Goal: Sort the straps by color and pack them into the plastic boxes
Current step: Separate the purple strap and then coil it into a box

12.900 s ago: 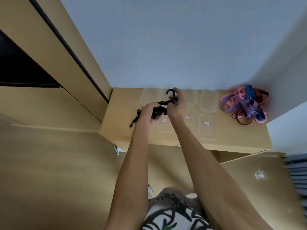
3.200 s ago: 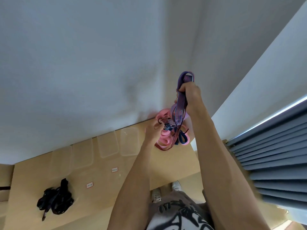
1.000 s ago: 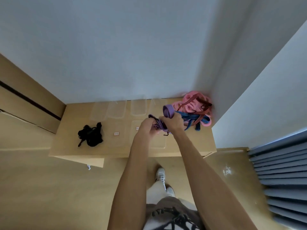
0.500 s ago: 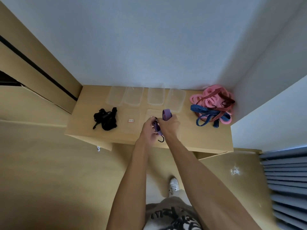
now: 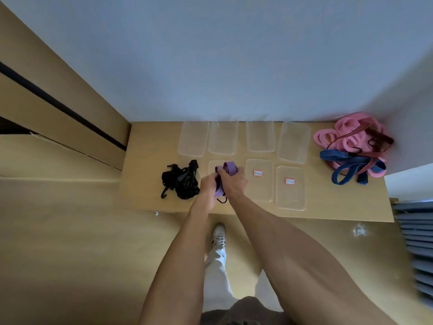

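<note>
Both your hands are curled on the purple woven strap [image 5: 225,175]: right hand [image 5: 232,181] grips the folded upper loop, left hand [image 5: 207,185] pinches the lower length. The strap's dark hook [image 5: 222,200] dangles just below your hands, over the front edge of the light wooden tabletop [image 5: 150,160].

You're above the front-left clear plastic box [image 5: 214,164], mostly hidden by your hands. Fold the strap tighter before lowering it, and tuck the hook inside the bundle so it likely won't catch the rim. Keep both grips until the bundle sits flat inside the walls.

2 more clear plastic containers with red-bordered labels [image 5: 259,180] sit to the right in the front row; 4 clear plastic trays [image 5: 222,139] line the back, lids or boxes, can't tell.

Black strap bundle [image 5: 180,180] lies left, on bare table beside the boxes. Pink, red and blue straps pile [image 5: 353,146] is far right, well apart from your hands, unsorted.
</note>
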